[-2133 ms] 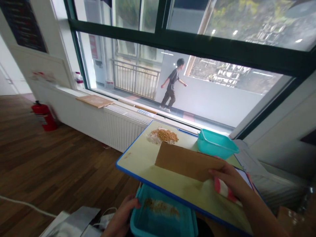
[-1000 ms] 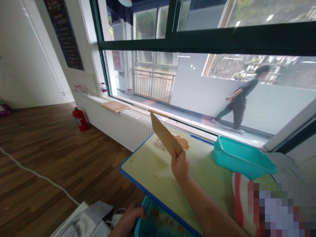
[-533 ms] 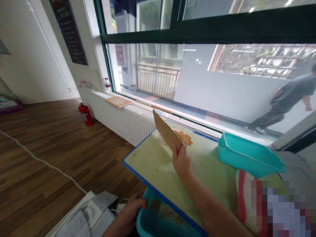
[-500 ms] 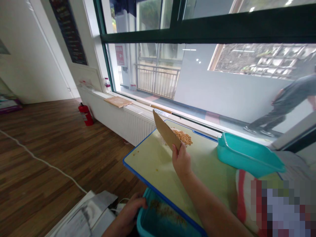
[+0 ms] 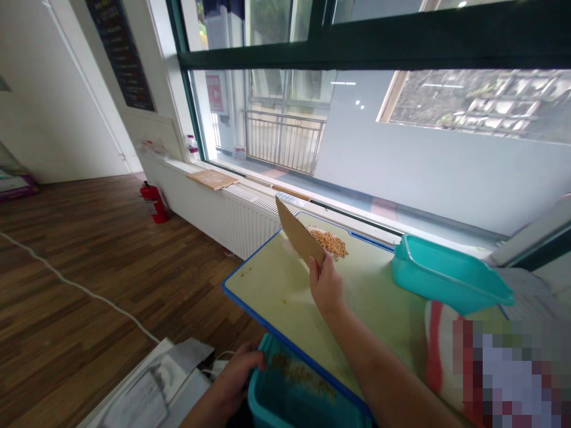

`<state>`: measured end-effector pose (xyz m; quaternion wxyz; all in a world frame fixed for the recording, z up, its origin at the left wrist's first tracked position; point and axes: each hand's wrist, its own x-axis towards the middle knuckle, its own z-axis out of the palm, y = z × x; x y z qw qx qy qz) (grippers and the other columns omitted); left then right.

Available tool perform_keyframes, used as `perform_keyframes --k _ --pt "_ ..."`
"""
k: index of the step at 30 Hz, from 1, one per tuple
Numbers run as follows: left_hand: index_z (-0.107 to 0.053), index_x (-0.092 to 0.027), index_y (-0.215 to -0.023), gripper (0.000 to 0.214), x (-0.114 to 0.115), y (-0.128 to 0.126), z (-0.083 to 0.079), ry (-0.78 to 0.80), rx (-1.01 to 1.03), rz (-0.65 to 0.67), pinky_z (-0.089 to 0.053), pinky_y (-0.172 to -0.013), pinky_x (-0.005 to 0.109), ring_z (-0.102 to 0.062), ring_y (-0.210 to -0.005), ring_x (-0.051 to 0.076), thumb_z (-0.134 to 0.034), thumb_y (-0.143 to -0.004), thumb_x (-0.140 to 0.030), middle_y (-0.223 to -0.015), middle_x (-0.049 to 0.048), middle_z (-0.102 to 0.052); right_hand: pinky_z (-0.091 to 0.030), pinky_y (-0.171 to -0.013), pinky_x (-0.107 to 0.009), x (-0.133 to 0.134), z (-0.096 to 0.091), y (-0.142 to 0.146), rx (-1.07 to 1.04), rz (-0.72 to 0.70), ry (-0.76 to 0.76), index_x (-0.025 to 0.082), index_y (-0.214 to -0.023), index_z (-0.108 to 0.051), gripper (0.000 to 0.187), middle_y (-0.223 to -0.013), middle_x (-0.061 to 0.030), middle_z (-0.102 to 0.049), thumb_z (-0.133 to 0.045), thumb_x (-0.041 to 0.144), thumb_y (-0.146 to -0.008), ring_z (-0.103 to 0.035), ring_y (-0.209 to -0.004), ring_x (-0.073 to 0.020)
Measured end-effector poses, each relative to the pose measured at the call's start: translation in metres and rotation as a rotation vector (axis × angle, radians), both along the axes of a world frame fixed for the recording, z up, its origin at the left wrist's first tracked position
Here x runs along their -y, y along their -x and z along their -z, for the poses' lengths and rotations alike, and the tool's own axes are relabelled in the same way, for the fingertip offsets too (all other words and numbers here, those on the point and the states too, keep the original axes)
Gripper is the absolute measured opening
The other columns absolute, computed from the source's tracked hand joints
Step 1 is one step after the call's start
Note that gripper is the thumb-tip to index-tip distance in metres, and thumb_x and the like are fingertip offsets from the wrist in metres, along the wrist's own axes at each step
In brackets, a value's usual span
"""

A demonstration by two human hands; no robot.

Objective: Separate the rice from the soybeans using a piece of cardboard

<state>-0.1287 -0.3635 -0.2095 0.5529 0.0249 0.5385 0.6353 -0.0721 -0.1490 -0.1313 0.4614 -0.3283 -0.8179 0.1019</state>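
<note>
A flat piece of cardboard stands tilted on its edge over the pale yellow table, held by my right hand at its near end. Just beyond the cardboard lies a pile of tan beans or grains, partly hidden behind it. My left hand grips the rim of a teal bin tucked under the table's near edge. Small brownish grains lie inside that bin. The table's edge covers part of the bin.
A second teal bin sits at the table's right end, beside a white and red bag. A radiator and the window sill run behind the table. A fire extinguisher stands on the floor. White boxes are at lower left.
Both hands keep their grips, and the cardboard and pile look almost the same. The view has shifted slightly. The person outside the window has gone out of view.
</note>
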Motion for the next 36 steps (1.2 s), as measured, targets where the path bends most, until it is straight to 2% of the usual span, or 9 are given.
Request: perform_keyframes --k 12,18,25,31,36 --pt "-0.061 -0.012 -0.079 0.029 0.0003 -0.0031 0.0053 0.044 -0.016 0.004 -0.037 -0.046 0.024 -0.051 -0.045 0.014 -0.055 -0.050 -0.011 -0.053 -0.0013 -0.057 -0.045 -0.055 -0.027 0.0007 -0.0040 -0.0021 0.016 -0.023 -0.055 0.012 -0.110 -0.052 0.033 -0.081 -0.0116 -0.068 -0.036 0.033 -0.090 -0.064 -0.063 -0.0205" --pt "-0.059 -0.012 -0.080 0.031 0.0003 -0.0057 0.0059 0.058 0.000 0.015 -0.038 -0.047 0.025 -0.051 -0.047 0.014 -0.056 -0.049 -0.011 -0.055 -0.0012 -0.056 -0.044 -0.053 -0.026 -0.0011 -0.0019 -0.0021 -0.007 0.005 -0.083 0.013 -0.109 -0.051 0.031 -0.078 -0.0089 -0.067 -0.039 0.032 -0.088 -0.062 -0.059 -0.0186" --pt "-0.060 -0.013 -0.079 0.030 -0.0003 -0.0061 0.0039 0.048 -0.003 0.019 -0.038 -0.048 0.025 -0.051 -0.047 0.014 -0.055 -0.050 -0.011 -0.054 -0.0016 -0.056 -0.044 -0.058 -0.024 0.0006 -0.0055 -0.0032 -0.033 -0.073 -0.160 0.014 -0.105 -0.054 0.028 -0.080 -0.0077 -0.068 -0.042 0.031 -0.086 -0.062 -0.064 -0.0161" --pt "-0.057 -0.014 -0.074 0.025 0.0000 -0.0070 0.0055 0.085 -0.042 0.024 -0.036 -0.044 0.024 -0.052 -0.047 0.014 -0.054 -0.049 -0.013 -0.053 -0.0014 -0.055 -0.041 -0.055 -0.025 -0.0002 -0.0069 -0.0038 -0.031 -0.009 0.029 0.016 -0.098 -0.057 0.029 -0.069 -0.0043 -0.065 -0.045 0.036 -0.081 -0.059 -0.059 -0.0169" --pt "-0.055 -0.015 -0.078 0.028 0.0029 -0.0054 0.0099 0.109 -0.053 0.007 -0.036 -0.043 0.024 -0.054 -0.050 0.016 -0.053 -0.050 -0.014 -0.056 -0.0001 -0.058 -0.037 -0.053 -0.026 -0.0034 -0.0103 -0.0065 0.042 0.040 0.138 0.016 -0.089 -0.058 0.026 -0.064 -0.0046 -0.062 -0.047 0.035 -0.074 -0.055 -0.056 -0.0182"
